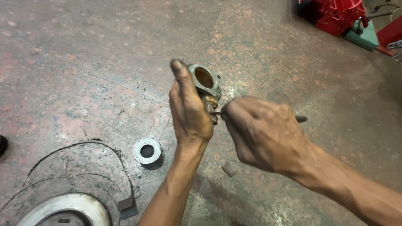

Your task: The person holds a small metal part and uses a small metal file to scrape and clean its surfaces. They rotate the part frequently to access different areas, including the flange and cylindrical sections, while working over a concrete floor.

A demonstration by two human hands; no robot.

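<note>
Above a stained stone floor (83, 62), the left hand (189, 109) closes its grip around a rusty metal fitting (206, 83), whose round opening juts beyond the fingers. The right hand (261, 136), fisted on a thin tool (300, 119), touches its tip to the fitting.

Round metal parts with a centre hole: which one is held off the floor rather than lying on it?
The rusty flanged fitting, gripped in the left hand. The grey metal ring and the large disc both lie on the floor.

No packages, labels, signs or screens.
</note>
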